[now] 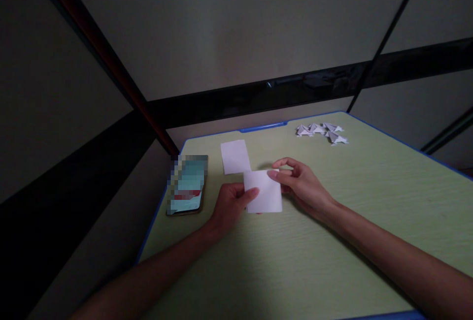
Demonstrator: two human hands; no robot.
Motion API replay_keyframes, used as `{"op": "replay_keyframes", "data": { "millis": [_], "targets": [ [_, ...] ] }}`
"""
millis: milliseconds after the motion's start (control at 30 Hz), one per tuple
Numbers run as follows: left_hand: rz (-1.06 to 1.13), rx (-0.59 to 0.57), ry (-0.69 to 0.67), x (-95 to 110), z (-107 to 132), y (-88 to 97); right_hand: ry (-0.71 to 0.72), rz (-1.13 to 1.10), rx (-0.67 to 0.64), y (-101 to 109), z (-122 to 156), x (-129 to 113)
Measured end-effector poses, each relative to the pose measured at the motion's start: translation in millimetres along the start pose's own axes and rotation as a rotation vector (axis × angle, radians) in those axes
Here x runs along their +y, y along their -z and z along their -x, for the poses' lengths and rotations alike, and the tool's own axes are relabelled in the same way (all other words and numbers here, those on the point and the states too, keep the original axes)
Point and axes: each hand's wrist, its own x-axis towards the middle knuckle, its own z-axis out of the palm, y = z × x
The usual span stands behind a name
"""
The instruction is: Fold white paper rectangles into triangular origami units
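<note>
Rising behind everything, dark-trimmed panels closed off the far side, and before them stood a pale green table with a blue edge. The light on it was dim, so a faint crease or a misaligned edge could easily have been missed.

Both hands met over the middle of the table. The left hand gripped the left side of the held paper, thumb flat on its face and fingers underneath; too hard a press there could have dented the surface. The right hand pinched the upper right corner between its thumb and the fingers behind, its index finger curled clear of the top edge. How firm that pinch was could not be told; a loose one might have let the corner slip, leaving the edges askew.

At the table's left edge lay a phone, screen up, near enough to the left forearm that a careless elbow might have nudged it off.

Just beyond the held paper lay a loose sheet, light enough for a brushing finger to shift it. Smallest were the folded paper pieces, clustered near the far right corner; a wide sweep of the right arm could have crushed or scattered them.
</note>
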Motion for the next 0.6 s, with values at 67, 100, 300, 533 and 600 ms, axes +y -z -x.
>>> {"op": "replay_keyframes", "data": {
  "millis": [67,100,300,533,600],
  "targets": [
    [0.014,0.031,-0.014,1.3,0.0,0.2,-0.056,0.099,-0.169,-2.1,1.0,2.7],
    [0.019,0.042,-0.017,2.0,0.1,0.1,-0.068,0.159,-0.252,-3.0,1.7,3.8],
    [0.043,0.041,0.011,2.7,-0.6,-1.3,-0.036,0.282,-0.368,-4.5,5.7,7.5],
    [0.056,0.045,0.005,5.1,0.2,-2.6,0.002,0.308,-0.276,-6.3,6.8,10.5],
    [0.049,0.050,0.007,5.8,0.5,-2.7,0.014,0.303,-0.272,-6.6,6.9,10.5]
  ]
}}
